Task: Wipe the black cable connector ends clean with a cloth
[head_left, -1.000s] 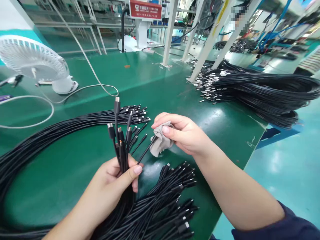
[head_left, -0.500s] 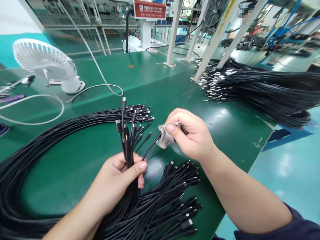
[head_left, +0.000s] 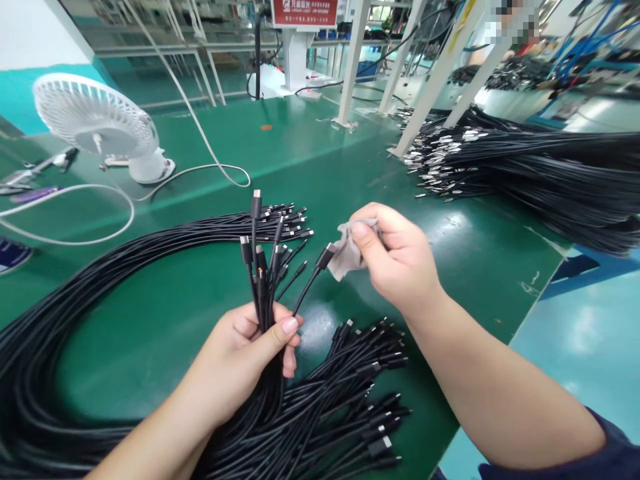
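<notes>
My left hand (head_left: 260,340) is closed around a bunch of black USB cables (head_left: 264,303), their plugs pointing up. One cable plug (head_left: 325,256) leans out to the right, pinched between thumb and fingers lower down. Just beyond that plug, my right hand (head_left: 395,257) pinches a crumpled grey cloth (head_left: 346,252), whose edge meets or nearly meets the plug's tip. Under my left hand lies a larger heap of black cables (head_left: 320,400), plugs facing right. Their lengths loop round to the left, with more cable ends (head_left: 285,222) behind the bunch.
A white fan (head_left: 100,127) with a trailing white cord (head_left: 200,133) stands on the green table (head_left: 200,153) at the back left. A thick pile of black cables (head_left: 540,163) lies at the right. White posts (head_left: 354,67) rise from the table, near a machine with a red sign (head_left: 305,12).
My right hand has moved slightly up and right with the cloth, uncovering the plug that the cloth was wrapped around. My left hand keeps its hold on the bunch. The view has shifted slightly.
</notes>
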{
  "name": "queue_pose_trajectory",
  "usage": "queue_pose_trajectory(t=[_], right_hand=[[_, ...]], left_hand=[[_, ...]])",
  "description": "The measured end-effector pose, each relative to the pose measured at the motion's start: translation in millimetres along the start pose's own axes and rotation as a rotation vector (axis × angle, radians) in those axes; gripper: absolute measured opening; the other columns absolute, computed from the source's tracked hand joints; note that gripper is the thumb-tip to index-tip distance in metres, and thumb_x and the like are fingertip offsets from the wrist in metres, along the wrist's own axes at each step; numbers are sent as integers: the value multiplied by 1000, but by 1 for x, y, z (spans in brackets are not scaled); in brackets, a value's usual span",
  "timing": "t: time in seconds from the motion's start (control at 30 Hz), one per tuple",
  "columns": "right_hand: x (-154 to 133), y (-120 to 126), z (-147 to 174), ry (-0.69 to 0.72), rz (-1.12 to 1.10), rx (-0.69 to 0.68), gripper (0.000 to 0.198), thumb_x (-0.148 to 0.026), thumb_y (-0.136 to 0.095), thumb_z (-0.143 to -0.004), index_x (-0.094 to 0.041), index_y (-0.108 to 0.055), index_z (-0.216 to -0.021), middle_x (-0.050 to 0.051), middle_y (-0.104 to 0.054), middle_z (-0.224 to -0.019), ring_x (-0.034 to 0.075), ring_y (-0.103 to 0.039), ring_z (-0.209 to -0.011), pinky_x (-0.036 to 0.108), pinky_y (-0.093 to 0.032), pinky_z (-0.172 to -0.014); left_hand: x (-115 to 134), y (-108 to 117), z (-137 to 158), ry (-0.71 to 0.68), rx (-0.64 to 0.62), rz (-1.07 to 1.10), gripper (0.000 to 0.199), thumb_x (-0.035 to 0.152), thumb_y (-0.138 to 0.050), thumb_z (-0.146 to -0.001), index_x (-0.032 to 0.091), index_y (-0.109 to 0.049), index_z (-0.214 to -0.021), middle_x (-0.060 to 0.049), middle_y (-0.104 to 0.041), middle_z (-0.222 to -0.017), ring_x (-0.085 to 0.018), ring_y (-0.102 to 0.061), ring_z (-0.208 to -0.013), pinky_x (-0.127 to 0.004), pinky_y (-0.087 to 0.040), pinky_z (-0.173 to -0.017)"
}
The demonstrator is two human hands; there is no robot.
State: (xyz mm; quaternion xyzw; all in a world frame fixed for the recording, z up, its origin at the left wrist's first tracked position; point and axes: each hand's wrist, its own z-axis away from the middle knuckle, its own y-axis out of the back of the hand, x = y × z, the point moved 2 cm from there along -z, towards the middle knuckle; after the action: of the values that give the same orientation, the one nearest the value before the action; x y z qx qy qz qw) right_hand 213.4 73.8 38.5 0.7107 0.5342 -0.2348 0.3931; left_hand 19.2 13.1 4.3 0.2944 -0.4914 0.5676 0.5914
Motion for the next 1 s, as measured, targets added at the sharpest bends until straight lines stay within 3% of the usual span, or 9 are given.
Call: queue_pose_trajectory(t=[0.13,0.23,0.47,0.63,0.77,0.93,1.0], right_hand=[[12,4,-1,-162,-158,136,20,-36,-54,-93,-20,-59,-82,-2,-55,-66,10,-53,-57,22,-43,-50],[13,5,-1,-212,-217,149,20,-38,-58,-91,-20,-59,-82,-3,-56,-65,9,-52,-55,20,-42,-48],[-1,1,-2,-245,-309,5,21,-34,-58,-92,-18,-57,-79,-5,-55,-53,8,-53,-46,18,-41,-43],[5,-5,0,-367,-446,-139,23,-36,-63,-88,-16,-57,-81,-1,-62,-61,8,-57,-47,19,-46,-46],[1,-5,-1,-420,-625,-414,26,-38,-69,-83,-14,-59,-76,0,-62,-66,8,-56,-46,19,-45,-43],[-17,5,2,-220,-762,-1071,16,-27,-70,-82,-12,-68,-76,9,-70,-80,16,-67,-73,28,-56,-69],[-18,5,6,-213,-754,-1185,12,-21,-66,-84,-12,-68,-78,8,-70,-78,15,-67,-72,27,-55,-69]], left_hand=[[-3,2,1,3,-7,17,21,35,-79,-73,18,-68,-71,4,-69,-63,-7,-59,-43,-19,-47,-49],[-3,2,2,-5,-11,4,20,35,-78,-74,18,-68,-71,4,-69,-61,-8,-60,-44,-20,-48,-51],[-1,2,4,-7,-6,-52,20,36,-78,-74,19,-67,-69,5,-64,-51,-12,-60,-46,-24,-47,-53],[1,-1,5,47,-45,-48,20,33,-79,-73,19,-67,-66,3,-64,-45,-14,-61,-47,-25,-48,-54],[1,-5,5,135,-65,70,26,33,-88,-59,18,-68,-67,0,-71,-58,-14,-63,-46,-25,-50,-50],[2,-5,3,73,-55,-20,30,43,-83,-65,15,-73,-72,-1,-68,-56,-13,-62,-50,-23,-50,-54],[2,-3,2,61,-41,-35,29,42,-83,-66,15,-73,-73,2,-65,-55,-9,-57,-46,-20,-46,-51]])
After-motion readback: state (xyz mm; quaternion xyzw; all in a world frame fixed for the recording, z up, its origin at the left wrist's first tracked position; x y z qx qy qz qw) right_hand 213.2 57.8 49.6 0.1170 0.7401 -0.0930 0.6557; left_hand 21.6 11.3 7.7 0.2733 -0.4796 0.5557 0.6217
